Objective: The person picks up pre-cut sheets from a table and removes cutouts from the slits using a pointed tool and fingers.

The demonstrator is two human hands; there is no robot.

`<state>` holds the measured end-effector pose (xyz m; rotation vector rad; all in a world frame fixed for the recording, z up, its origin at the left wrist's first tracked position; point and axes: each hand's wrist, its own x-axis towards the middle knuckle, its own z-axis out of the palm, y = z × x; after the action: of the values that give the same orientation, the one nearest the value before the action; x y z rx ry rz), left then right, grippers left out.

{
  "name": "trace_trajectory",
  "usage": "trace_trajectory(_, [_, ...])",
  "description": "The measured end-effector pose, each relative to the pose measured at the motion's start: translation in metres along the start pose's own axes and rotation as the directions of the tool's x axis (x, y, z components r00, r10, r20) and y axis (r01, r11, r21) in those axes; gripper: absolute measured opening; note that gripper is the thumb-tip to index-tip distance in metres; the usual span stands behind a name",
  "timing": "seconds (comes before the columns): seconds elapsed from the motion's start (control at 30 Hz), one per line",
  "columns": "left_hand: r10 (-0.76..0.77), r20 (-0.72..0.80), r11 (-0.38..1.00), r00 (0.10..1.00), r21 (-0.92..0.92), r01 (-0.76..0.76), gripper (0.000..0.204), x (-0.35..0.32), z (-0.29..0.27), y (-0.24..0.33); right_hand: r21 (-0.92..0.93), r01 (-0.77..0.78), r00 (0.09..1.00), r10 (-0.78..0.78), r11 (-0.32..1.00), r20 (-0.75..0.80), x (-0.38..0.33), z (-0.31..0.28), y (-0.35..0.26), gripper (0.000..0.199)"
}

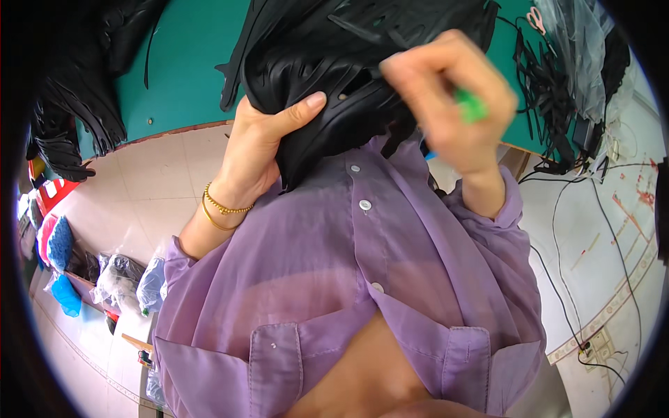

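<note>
Material (pixel 306 83), black and slitted, is overhanging the near edge of the green tabletop (pixel 185 70), one pointed corner aiming near, toward the purple shirt (pixel 279 279); long axis unclear, far end running out of view. Left hand (pixel 261 136) is clasping its near-left part, thumb on top. Right hand (pixel 444 129), blurred, is holding a green object (pixel 471 106) in its grip.

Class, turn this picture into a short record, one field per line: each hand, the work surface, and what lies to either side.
Left hand: holding black slitted material, thumb on top
Right hand: blurred, curled; a small green object shows there, kind unclear
Work surface: green table
Table's left: more black pieces
Table's right: black strips, pink-handled scissors, clear plastic
</note>
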<state>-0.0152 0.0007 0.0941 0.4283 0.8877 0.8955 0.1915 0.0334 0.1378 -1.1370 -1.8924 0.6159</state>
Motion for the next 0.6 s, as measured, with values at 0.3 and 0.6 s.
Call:
trace_trajectory(0.3, [-0.082,0.084,0.986,0.993,-0.135,0.093,0.033,-0.004,-0.006,-0.001,0.075,-0.057,0.972,0.038,0.996,0.23,0.003,-0.01,0.0,0.022])
trace_trajectory(0.6, [-0.017,0.121,1.0,0.992,0.007,0.016,0.036,-0.003,-0.005,0.004,0.391,-0.296,0.948,0.318,0.872,0.008,0.003,0.004,0.007,0.007])
